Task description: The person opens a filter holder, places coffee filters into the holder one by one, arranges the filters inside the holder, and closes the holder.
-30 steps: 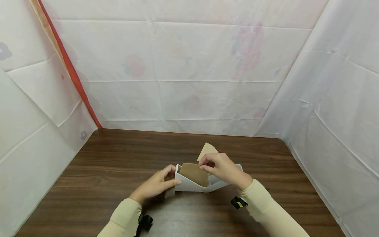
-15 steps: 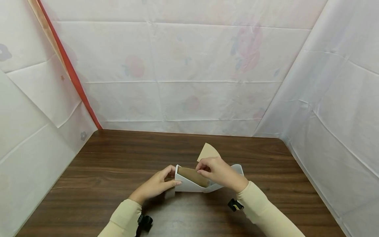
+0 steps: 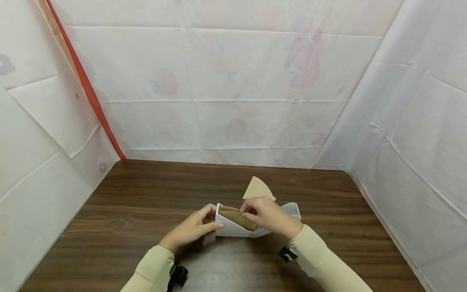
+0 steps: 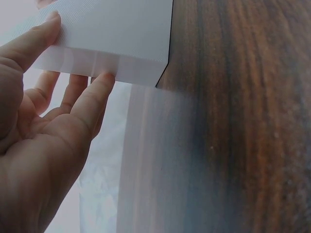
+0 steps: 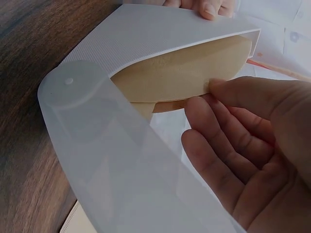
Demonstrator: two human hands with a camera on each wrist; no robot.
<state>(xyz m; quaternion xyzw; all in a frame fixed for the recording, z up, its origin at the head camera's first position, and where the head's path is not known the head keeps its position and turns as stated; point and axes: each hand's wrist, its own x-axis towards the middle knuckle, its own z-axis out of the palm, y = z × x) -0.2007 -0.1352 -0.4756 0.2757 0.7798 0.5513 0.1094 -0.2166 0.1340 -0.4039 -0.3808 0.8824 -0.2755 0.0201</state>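
A white filter case [image 3: 231, 231] lies on its side on the table, its translucent lid [image 5: 112, 160] swung out on a round hinge. Tan coffee filters [image 5: 180, 73] sit inside its opening. My left hand [image 3: 195, 225] grips the closed left end of the case, thumb on the near side and fingers round the end. Over the opening, my right hand [image 3: 268, 215] pinches the edge of a coffee filter between thumb and index finger; its other fingers curl loosely below. Behind the right hand, a fan-shaped coffee filter [image 3: 257, 187] lies on the table, its lower part hidden.
The dark wood-grain table [image 3: 160, 190] stretches out around the case. Pale printed sheeting [image 3: 219, 81] hangs behind and at both sides, with a red strip [image 3: 91, 93] at the left corner. A black wrist camera [image 3: 178, 274] sits under the left sleeve.
My right hand has moved slightly left and down, and the coffee filter that stuck up out of the case now sits lower inside it. My left hand stays in place.
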